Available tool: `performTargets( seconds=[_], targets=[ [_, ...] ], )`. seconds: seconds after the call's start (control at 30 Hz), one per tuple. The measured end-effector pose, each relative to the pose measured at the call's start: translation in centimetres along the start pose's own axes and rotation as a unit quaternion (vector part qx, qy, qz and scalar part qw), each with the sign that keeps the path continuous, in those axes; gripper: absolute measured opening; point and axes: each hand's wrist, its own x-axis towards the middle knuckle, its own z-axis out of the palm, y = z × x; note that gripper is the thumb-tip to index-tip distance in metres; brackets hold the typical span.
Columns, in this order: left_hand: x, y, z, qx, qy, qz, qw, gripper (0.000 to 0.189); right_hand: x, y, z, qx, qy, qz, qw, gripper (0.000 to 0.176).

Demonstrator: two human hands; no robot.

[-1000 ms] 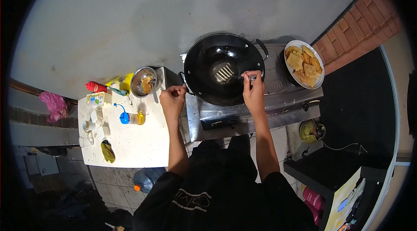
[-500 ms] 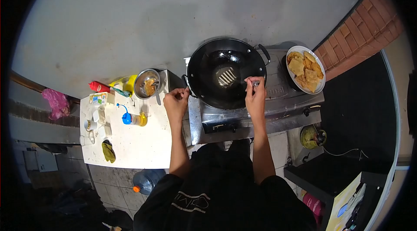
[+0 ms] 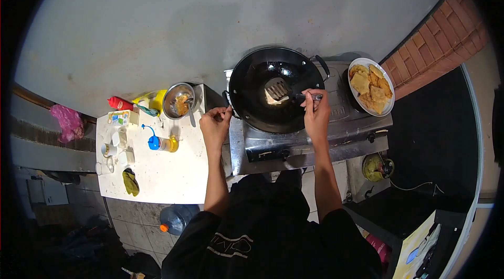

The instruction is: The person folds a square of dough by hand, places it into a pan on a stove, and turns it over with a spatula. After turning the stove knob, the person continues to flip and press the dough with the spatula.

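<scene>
A black two-handled wok (image 3: 249, 108) sits on the stove, its inside shiny with oil. My left hand (image 3: 213, 127) is closed at its left side, fingertips pinched on the wok's left handle (image 3: 226, 98). In my right hand (image 3: 316, 113) is the dark handle of a slotted spatula (image 3: 278, 88), which reaches into the wok from the right. The spatula's slotted head lies over a pale piece of food (image 3: 276, 101) at the wok's bottom, hiding part of it.
The steel stove (image 3: 341, 100) carries a white plate of fried pieces (image 3: 390, 101) at right. Left, a white table (image 3: 178, 174) holds a metal bowl with a spoon (image 3: 170, 106), a blue-capped oil bottle (image 3: 161, 143), a red bottle (image 3: 119, 103) and cups. A gas cylinder (image 3: 373, 169) stands lower right.
My right hand has shifted slightly right and turned, and the spatula's head now shows dark over the pale food. My left hand stays at the wok's handle.
</scene>
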Motion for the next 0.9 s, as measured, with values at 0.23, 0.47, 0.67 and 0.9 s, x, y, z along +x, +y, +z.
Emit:
performTargets(
  seconds=[0.23, 0.47, 0.67, 0.9],
  targets=[
    [0.1, -0.1, 0.0, -0.006, -0.008, 0.006, 1.000, 0.024, -0.2, 0.4, -0.7, -0.009, -0.007, 0.035, 0.999, 0.017],
    [0.1, 0.0, -0.1, -0.016, -0.012, 0.000, 1.000, 0.023, -0.8, 1.1, -0.2, -0.041, -0.025, 0.029, 0.998, 0.014],
    [0.1, -0.2, 0.1, -0.017, -0.007, 0.011, 1.000, 0.024, -0.8, 0.8, -0.1, -0.045, -0.025, 0.026, 0.998, 0.012],
    [0.0, 0.1, 0.0, -0.010, -0.008, 0.001, 1.000, 0.024, -0.8, 1.0, -0.1, -0.050, -0.021, -0.006, 0.998, 0.011]
  ],
)
